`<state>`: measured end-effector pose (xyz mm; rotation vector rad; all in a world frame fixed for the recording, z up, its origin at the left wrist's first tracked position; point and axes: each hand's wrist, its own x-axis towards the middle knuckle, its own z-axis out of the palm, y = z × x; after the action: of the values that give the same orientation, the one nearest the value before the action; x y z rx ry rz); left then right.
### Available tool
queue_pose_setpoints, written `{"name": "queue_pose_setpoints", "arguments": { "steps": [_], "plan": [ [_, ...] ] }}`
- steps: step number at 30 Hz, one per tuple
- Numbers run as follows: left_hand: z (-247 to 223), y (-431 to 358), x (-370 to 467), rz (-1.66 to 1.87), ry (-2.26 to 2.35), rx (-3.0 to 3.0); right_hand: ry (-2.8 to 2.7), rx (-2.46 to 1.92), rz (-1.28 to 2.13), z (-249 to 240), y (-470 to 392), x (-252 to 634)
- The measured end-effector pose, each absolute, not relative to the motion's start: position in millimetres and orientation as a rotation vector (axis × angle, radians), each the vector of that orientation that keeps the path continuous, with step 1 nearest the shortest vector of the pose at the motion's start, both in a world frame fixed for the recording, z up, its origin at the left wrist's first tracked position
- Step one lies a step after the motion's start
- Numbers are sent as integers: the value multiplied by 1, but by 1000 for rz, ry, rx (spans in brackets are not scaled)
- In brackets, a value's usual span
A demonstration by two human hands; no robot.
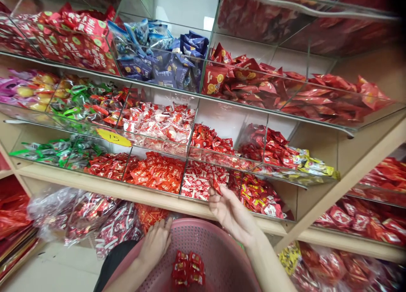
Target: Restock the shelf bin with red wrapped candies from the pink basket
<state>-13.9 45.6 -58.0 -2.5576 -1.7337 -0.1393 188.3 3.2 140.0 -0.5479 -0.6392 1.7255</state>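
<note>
A pink perforated plastic basket (215,245) stands in front of me, below the lowest shelf. Several red wrapped candies (187,268) lie in a small cluster on its bottom. My left hand (156,240) is closed over the basket's far left rim. In front of the bottom shelf, my right hand (231,211) is raised, palm partly turned up, with a small red wrapped candy (216,187) pinched at its fingertips. Close behind those fingertips is a compartment of red and white wrapped candies (198,180).
Clear dividers split the shelves into compartments: orange-red packets (158,173), red-yellow packets (256,192), blue packets (177,65). A yellow price tag (114,137) reads 15. Bagged candy (89,211) sits beneath the wooden shelf edge (104,182). A slanting wooden upright (345,186) is at right.
</note>
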Motion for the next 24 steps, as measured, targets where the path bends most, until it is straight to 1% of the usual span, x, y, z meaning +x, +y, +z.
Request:
{"name": "queue_pose_setpoints", "arguments": {
  "steps": [2,5,10,24],
  "plan": [
    [-57,45,-13,-150,-1739,-2568,-488,-492,1815,121,0,187],
    [-57,45,-13,-158,-1745,-2571,-417,-481,1851,110,-3,188],
    [-60,44,-13,-219,-1735,-2548,-419,-528,1769,109,-8,191],
    [-53,42,-11,-190,-1737,-2545,-630,-645,1639,89,-4,193]
  ]
}}
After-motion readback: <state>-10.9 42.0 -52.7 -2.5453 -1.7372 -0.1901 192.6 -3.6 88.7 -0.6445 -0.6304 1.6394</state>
